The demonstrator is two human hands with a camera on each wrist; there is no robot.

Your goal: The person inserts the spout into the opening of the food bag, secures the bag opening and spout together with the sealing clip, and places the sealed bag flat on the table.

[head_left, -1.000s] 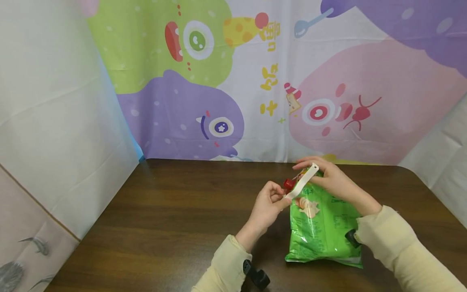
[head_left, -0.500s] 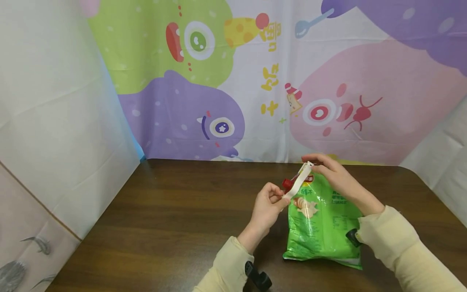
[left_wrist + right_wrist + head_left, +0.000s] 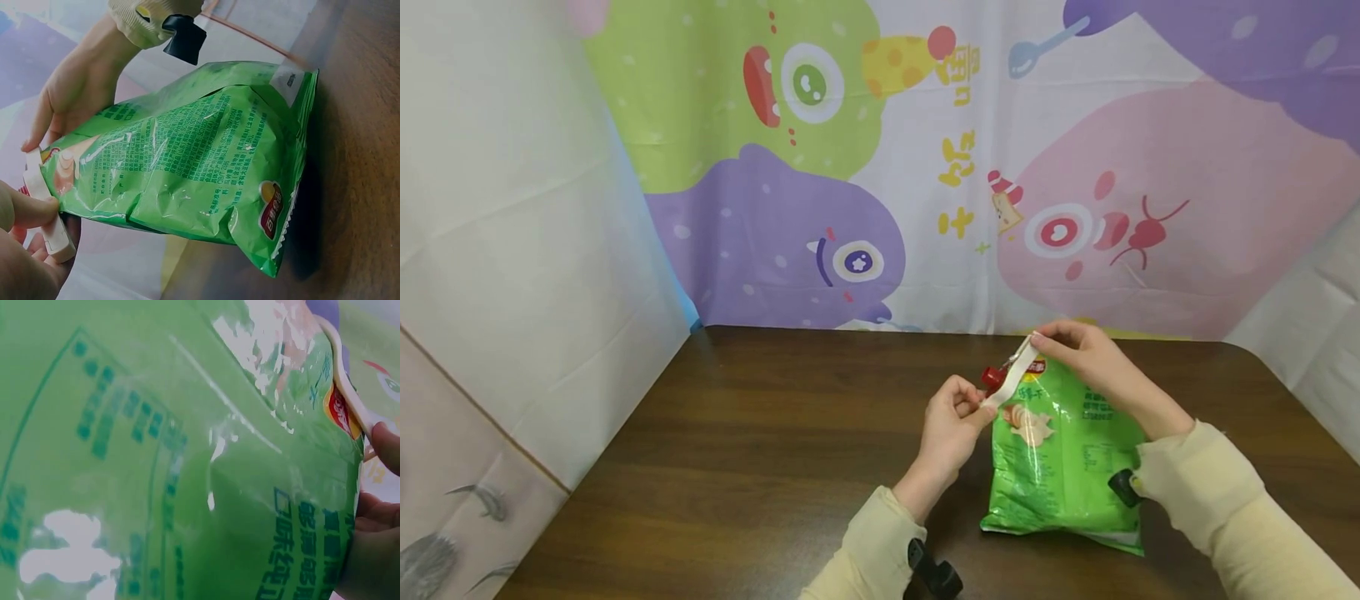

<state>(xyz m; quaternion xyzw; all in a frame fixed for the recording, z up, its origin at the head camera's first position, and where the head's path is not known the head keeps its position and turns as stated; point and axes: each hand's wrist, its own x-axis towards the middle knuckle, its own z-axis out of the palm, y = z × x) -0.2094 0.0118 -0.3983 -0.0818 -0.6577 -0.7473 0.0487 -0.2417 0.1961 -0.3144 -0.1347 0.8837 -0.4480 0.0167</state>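
Note:
A green snack bag point(image 3: 1063, 475) stands upright on the table, its printed back toward me. A white bag clip point(image 3: 1017, 372) with a red cap point(image 3: 993, 377) runs slantwise along the bag's top edge. My left hand point(image 3: 951, 425) pinches the clip's lower left end between thumb and fingers. At the upper end, my right hand point(image 3: 1093, 367) pinches the clip, thumb on the near side. In the left wrist view the white clip point(image 3: 39, 182) lies across the bag's narrow mouth. The right wrist view shows the right thumb point(image 3: 387, 447) pressing the clip's end.
The brown wooden table point(image 3: 760, 467) extends to the left and front of the bag. A cartoon-printed curtain point(image 3: 790, 225) hangs behind its back edge. Pale cloth point(image 3: 527, 225) hangs on the left side. Black wrist cameras sit on both sleeves.
The clip's upper end has come down against the bag's top edge. My right fingers have closed from spread to a pinch on that end. My left hand keeps its hold.

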